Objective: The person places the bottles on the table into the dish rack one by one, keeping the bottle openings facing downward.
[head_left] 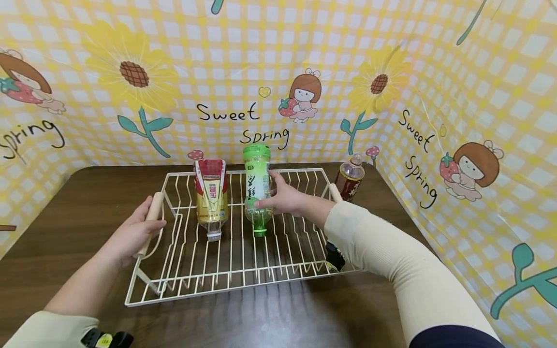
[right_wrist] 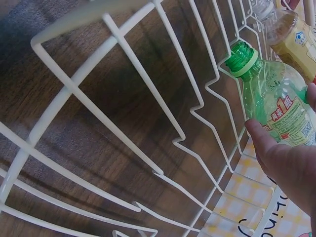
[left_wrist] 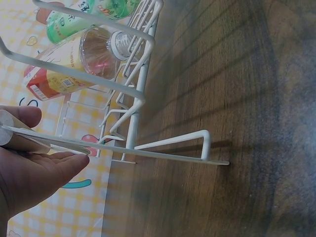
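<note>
A white wire dish rack (head_left: pixel 235 280) with wooden handles stands on the table. My left hand (head_left: pixel 130 234) holds its left wooden handle (head_left: pixel 153 212); in the left wrist view the thumb and fingers lie either side of that handle (left_wrist: pixel 22 137). With my right hand (head_left: pixel 285 195) I grip a green plastic bottle (head_left: pixel 257 179), neck down, over the middle of the rack. The right wrist view shows its uncapped green neck (right_wrist: pixel 242 58) among the wires. Left of it a red and gold bottle (head_left: pixel 212 193) also stands neck down in the rack.
A dark-labelled bottle (head_left: pixel 349 179) stands upright on the brown table (head_left: pixel 52 227), just beyond the rack's right handle (head_left: pixel 335 193). A yellow checked cloth with flowers and cartoon girls (head_left: pixel 183 72) lines the back and sides.
</note>
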Available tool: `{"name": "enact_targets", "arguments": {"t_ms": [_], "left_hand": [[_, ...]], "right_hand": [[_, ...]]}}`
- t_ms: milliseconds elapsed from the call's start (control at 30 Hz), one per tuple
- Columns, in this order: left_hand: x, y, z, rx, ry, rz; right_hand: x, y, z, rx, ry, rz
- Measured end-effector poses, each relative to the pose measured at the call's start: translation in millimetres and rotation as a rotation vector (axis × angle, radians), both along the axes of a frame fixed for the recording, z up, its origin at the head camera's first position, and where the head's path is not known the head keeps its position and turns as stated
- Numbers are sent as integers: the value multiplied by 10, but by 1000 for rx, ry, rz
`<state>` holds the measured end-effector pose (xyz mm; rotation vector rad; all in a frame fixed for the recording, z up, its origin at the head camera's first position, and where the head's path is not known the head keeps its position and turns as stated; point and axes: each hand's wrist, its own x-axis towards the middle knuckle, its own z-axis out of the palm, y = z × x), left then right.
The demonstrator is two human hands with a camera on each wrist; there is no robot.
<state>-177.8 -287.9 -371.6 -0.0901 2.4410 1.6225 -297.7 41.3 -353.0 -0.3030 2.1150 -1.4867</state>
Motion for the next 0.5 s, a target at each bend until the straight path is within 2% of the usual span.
{"name": "enact_targets", "arguments": {"t_ms": [500], "left_hand": [[9, 10, 5, -7, -3, 6]], "right_hand": [[41, -30, 24, 64, 21, 14]]}}
